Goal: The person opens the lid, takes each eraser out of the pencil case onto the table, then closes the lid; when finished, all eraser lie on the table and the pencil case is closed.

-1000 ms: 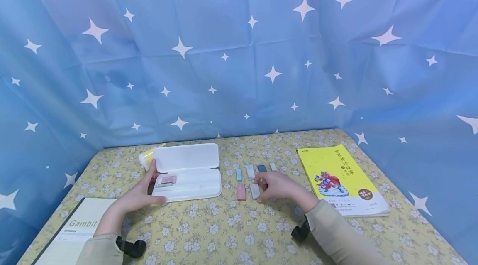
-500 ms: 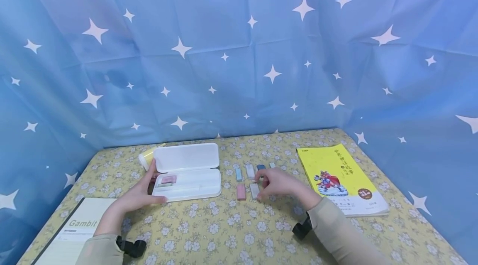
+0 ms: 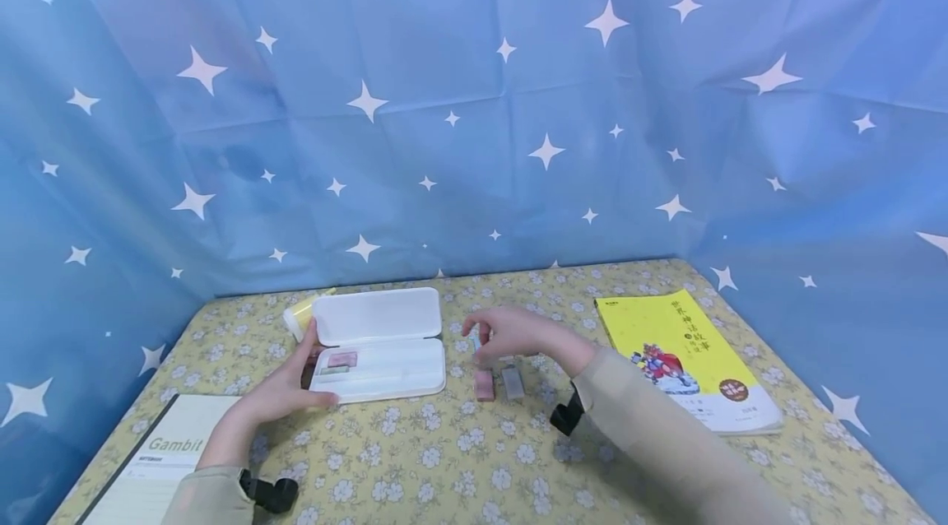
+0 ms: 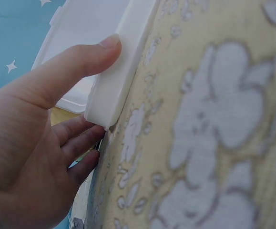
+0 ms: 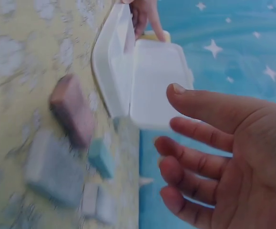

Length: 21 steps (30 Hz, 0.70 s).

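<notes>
A white pencil case lies with its lid up on the flowered cloth. Inside, at the left end, are a pink eraser and a pale greenish one. My left hand grips the case's left end, thumb against the front wall. My right hand hovers over the loose erasers, fingers loosely bent with nothing between them in the right wrist view. Below it are a light blue eraser, a pink eraser and a greyish-white eraser. The hand hides some of the back row.
A yellow book lies to the right of the erasers. At the front left is a notebook marked Gambit. Behind the case's left end lies a yellow and white cylindrical thing. A blue star-patterned curtain hangs behind the table.
My right hand has left the greyish-white eraser and moved left, over the light blue one. My left hand keeps its hold on the case. The head view has shifted slightly.
</notes>
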Tool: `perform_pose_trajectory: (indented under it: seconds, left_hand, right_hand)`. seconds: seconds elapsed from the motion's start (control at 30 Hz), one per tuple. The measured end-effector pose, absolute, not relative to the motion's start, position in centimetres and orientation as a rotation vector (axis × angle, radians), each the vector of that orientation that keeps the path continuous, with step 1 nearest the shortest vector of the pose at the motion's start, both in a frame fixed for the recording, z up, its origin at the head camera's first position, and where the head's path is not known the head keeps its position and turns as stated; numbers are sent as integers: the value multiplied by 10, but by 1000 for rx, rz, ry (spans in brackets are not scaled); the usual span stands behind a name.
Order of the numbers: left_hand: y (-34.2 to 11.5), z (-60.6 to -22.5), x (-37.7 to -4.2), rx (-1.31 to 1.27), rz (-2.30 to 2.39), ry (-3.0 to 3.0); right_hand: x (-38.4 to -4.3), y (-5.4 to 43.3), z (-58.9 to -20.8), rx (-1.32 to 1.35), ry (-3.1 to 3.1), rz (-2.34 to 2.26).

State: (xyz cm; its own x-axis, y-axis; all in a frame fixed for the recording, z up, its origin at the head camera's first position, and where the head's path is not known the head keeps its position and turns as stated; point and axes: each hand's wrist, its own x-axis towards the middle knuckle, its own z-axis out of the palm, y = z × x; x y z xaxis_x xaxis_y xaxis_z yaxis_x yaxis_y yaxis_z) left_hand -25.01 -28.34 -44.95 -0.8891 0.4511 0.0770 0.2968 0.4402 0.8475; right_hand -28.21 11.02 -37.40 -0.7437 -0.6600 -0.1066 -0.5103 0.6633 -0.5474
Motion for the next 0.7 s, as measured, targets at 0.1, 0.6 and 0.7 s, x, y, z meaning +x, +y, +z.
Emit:
perform_pose_trajectory:
  seconds: [0.1, 0.6, 0.7]
  left_hand:
    - [-284, -449, -250, 647, 1420, 2551]
    - [-286, -454, -253, 668, 1465, 2491]
    - [-285, -452, -252, 674, 1480, 2462]
  right_hand:
    - [-291, 87, -371, -984, 2553, -682]
    - [-324, -3, -378, -1076, 2439, -688]
    - [-326, -15, -384, -1070, 2447, -639]
